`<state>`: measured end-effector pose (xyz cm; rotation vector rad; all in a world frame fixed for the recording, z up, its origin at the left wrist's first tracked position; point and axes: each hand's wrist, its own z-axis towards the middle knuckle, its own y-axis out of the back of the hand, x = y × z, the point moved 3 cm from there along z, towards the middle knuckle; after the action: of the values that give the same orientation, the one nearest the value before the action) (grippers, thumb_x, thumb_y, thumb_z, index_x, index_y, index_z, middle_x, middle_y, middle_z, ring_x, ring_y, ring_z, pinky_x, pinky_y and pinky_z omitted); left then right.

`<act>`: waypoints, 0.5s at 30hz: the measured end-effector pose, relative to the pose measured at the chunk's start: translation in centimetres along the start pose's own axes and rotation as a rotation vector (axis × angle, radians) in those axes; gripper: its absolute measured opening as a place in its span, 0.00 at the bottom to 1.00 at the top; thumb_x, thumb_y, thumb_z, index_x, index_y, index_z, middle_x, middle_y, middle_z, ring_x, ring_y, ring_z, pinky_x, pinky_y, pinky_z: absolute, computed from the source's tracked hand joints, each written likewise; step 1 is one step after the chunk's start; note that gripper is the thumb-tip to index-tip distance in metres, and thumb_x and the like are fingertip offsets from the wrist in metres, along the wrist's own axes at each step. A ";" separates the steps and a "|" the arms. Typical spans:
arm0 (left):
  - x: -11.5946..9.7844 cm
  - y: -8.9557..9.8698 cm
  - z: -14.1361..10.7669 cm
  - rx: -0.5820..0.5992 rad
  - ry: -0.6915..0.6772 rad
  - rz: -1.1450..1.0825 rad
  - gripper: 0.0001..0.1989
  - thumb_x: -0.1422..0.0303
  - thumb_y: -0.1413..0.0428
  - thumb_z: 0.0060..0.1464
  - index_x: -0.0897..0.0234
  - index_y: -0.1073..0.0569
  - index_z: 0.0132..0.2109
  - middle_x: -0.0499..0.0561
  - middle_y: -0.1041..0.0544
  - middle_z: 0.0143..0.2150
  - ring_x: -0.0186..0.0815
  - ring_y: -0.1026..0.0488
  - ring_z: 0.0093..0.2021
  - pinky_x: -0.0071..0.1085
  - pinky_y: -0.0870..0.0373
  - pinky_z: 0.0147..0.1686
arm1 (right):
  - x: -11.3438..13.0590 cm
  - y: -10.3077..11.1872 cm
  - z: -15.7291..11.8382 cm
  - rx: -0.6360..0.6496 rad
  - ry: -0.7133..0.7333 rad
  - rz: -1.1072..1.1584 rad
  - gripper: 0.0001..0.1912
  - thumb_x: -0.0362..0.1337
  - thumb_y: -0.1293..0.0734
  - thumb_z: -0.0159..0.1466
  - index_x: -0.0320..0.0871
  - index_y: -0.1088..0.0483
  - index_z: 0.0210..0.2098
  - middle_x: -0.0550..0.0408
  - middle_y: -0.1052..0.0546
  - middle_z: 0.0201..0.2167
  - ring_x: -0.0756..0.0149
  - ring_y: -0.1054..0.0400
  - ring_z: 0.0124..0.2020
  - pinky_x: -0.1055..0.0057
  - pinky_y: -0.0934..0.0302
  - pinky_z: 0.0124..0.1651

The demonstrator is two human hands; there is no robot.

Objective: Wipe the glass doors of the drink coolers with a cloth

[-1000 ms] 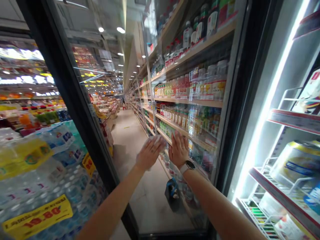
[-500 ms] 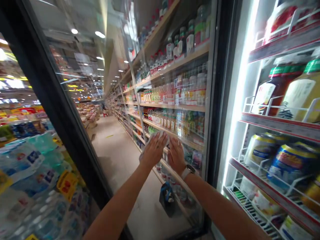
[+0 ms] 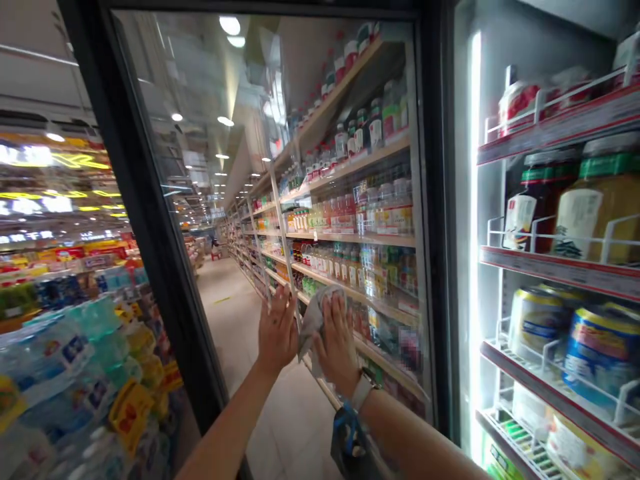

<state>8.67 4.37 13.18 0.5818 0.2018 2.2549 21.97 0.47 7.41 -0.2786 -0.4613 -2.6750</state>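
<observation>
Two open hands, right on cloth

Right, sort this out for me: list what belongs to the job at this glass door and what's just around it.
In the job:
- left hand
- right hand
- grey cloth
- glass door

Just around:
- wristwatch
- bottles in the fridge
- cans in the fridge
- plastic-wrapped water bottles
</observation>
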 end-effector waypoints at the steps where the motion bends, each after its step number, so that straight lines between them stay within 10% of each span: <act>1: 0.5 0.3 -0.4 -0.005 0.018 0.102 0.34 0.72 0.56 0.64 0.61 0.60 0.73 0.58 0.52 0.73 0.45 0.58 0.73 0.51 0.57 0.71 | 0.7 -0.3 0.4 -0.030 -0.038 -0.033 0.38 0.44 0.44 0.71 0.39 0.64 0.73 0.39 0.59 0.74 0.45 0.66 0.74 0.39 0.56 0.68; 9: 0.3 0.4 -1.4 0.055 0.026 0.335 0.35 0.65 0.49 0.64 0.64 0.55 0.73 0.57 0.47 0.72 0.43 0.61 0.74 0.45 0.64 0.72 | -0.1 -0.5 4.1 -0.114 -0.016 -0.230 0.37 0.37 0.44 0.70 0.45 0.64 0.73 0.44 0.55 0.74 0.46 0.66 0.74 0.40 0.59 0.69; 15: 0.2 0.4 -1.3 0.004 0.030 0.319 0.36 0.65 0.48 0.64 0.64 0.54 0.72 0.56 0.47 0.71 0.42 0.61 0.74 0.43 0.65 0.72 | -8.2 0.1 -5.0 -0.210 -0.171 -0.233 0.35 0.35 0.49 0.71 0.48 0.68 0.73 0.44 0.56 0.74 0.47 0.63 0.73 0.36 0.53 0.67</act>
<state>7.66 4.29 12.26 0.6173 0.1355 2.5726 28.68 1.56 0.67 -0.5491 -0.2758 -2.9459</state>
